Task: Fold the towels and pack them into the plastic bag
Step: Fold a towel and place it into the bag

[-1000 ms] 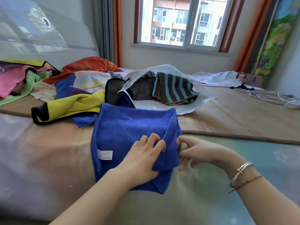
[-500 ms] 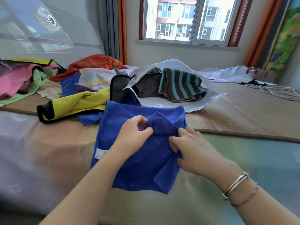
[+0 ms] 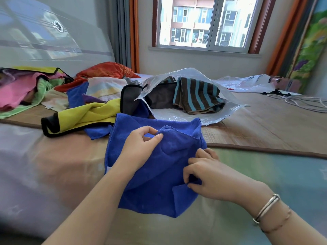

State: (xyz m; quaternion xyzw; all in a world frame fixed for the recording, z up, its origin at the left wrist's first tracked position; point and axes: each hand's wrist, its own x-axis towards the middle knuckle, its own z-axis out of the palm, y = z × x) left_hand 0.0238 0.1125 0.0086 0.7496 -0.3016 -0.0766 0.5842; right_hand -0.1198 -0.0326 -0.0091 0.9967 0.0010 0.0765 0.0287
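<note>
A blue towel (image 3: 159,188) lies partly folded on the bed in front of me. My left hand (image 3: 139,147) pinches a fold near the towel's upper middle. My right hand (image 3: 208,175) grips the towel's right edge lower down, its fingers curled into the cloth. Behind the towel a clear plastic bag (image 3: 185,117) lies open, holding a brown and teal striped towel (image 3: 196,96) and a dark grey one (image 3: 159,99).
A yellow towel with black trim (image 3: 85,117) lies left of the bag, with more coloured towels heaped behind (image 3: 26,87). An orange pillow (image 3: 108,69) sits at the back. White cables (image 3: 299,101) and another plastic bag (image 3: 247,82) lie at the right.
My left hand went from pressing flat on the towel to pinching a fold. My right hand moved down along the right edge and gripped it. The view drew closer.
</note>
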